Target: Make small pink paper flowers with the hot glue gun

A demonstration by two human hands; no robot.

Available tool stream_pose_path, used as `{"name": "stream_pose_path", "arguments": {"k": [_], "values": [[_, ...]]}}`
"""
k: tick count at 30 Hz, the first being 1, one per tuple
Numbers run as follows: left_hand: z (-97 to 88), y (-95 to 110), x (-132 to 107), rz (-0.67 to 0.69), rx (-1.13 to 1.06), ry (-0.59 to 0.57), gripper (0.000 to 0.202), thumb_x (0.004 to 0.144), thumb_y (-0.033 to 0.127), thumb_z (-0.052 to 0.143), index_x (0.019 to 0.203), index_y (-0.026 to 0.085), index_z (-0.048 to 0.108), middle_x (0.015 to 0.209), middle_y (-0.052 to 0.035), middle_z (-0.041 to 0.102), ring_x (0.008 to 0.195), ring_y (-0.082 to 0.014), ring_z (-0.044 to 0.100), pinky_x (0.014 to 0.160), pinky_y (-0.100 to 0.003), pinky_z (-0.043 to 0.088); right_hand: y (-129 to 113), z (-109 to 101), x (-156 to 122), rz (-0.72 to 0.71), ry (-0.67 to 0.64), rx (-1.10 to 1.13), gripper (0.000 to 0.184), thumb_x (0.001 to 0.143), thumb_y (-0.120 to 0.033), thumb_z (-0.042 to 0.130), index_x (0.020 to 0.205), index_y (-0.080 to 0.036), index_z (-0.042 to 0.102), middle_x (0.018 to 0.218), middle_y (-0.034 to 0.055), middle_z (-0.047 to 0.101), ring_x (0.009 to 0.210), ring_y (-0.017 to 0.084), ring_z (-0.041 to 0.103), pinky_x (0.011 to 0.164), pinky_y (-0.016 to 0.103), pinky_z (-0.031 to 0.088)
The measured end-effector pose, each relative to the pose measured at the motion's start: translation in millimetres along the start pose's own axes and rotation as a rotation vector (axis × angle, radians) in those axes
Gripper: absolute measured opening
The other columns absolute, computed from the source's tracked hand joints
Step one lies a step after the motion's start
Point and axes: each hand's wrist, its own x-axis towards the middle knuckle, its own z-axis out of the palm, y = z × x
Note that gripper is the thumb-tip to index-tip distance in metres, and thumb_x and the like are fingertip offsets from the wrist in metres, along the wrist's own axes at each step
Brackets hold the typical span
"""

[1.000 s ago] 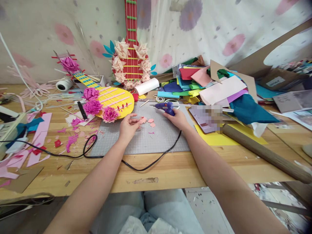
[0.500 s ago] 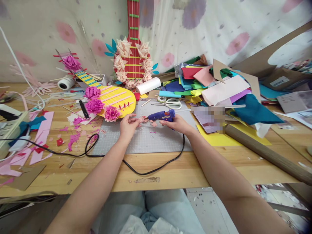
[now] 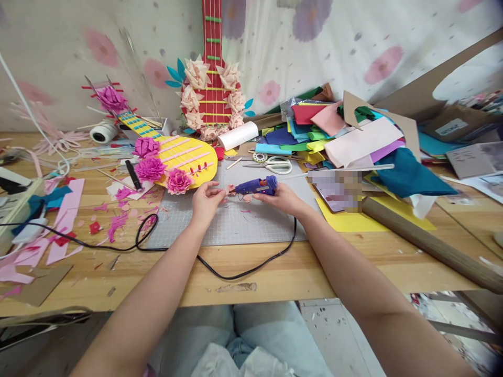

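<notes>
My right hand (image 3: 281,199) is closed around a blue hot glue gun (image 3: 254,186), its nozzle pointing left. In a pinch, my left hand (image 3: 207,203) holds a small pink paper piece (image 3: 229,189) right at the nozzle tip. Whether nozzle and paper touch, I cannot tell. Both hands are above a grey cutting mat (image 3: 231,228) with small paper scraps on it. From the glue gun a black cord (image 3: 251,274) loops over the table edge area and off to the left. Just behind my left hand lies a yellow paper guitar (image 3: 196,157) with magenta paper flowers (image 3: 179,180).
A red paper guitar (image 3: 214,99) leans against the curtain. Scissors (image 3: 275,165), a white roll (image 3: 238,135) and a pile of coloured paper (image 3: 306,133) lie behind the mat. At right are a phone (image 3: 334,192) and a brown tube (image 3: 424,241). Pink scraps (image 3: 118,225) litter the left.
The glue gun in my right hand has shifted slightly left. My left hand keeps its pinch at the nozzle. The whole view has moved a little.
</notes>
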Motion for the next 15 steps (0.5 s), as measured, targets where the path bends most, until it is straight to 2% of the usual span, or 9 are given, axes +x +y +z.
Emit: {"name": "stream_pose_path", "arguments": {"k": [6, 15], "values": [[-0.2, -0.5, 1.0, -0.003, -0.001, 0.003, 0.042, 0.052, 0.023, 0.079, 0.088, 0.016, 0.058, 0.065, 0.0006, 0.065, 0.061, -0.0143, 0.065, 0.057, -0.027, 0.056, 3.7, 1.2, 0.8, 0.011, 0.004, -0.006, 0.041, 0.076, -0.052, 0.064, 0.101, -0.021, 0.070, 0.096, 0.0037, 0.073, 0.089, 0.022, 0.066, 0.083, 0.037, 0.051], [-0.8, -0.9, 0.5, -0.004, 0.022, -0.013, 0.040, 0.055, 0.021, 0.077, 0.090, 0.015, 0.059, 0.068, -0.0003, 0.065, 0.064, -0.0153, 0.065, 0.061, -0.030, 0.057, 1.6, 1.1, 1.0, -0.032, -0.001, 0.024, 0.040, 0.077, -0.052, 0.063, 0.100, -0.020, 0.070, 0.095, 0.0038, 0.073, 0.093, 0.022, 0.065, 0.085, 0.036, 0.051]]}}
